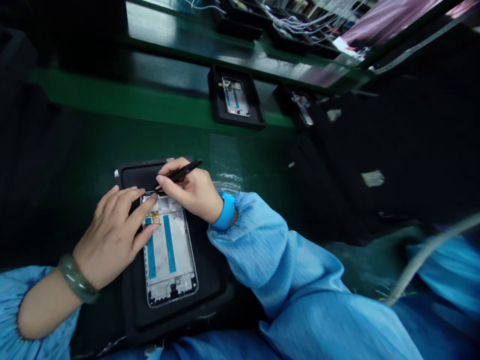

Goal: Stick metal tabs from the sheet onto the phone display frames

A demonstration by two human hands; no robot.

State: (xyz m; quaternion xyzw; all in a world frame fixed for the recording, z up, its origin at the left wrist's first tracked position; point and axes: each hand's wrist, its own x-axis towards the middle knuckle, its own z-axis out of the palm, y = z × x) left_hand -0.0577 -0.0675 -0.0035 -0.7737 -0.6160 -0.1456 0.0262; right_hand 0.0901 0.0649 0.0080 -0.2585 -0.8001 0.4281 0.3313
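Note:
In front of me a phone frame (170, 260), silver with two blue strips, lies in a black tray (210, 280). A small orange flex cable (156, 218) shows near its upper left. My left hand (118, 220) rests over the frame's top left edge, fingers stretched out and fingertips touching it. Pinched in my right hand (191, 192) is a pair of black tweezers (183, 171), tilted, with the tips down at the frame's top edge. Just what the tips touch is too small to tell.
Beyond lies a second black tray (258, 117) with a similar phone frame (236, 97). To its right, another dark tray (296, 107) holds parts. A clear plastic sheet (225, 155) lies on the green bench. White cables (303, 24) heap on the shelf behind. A pale hose (431, 247) crosses the right side.

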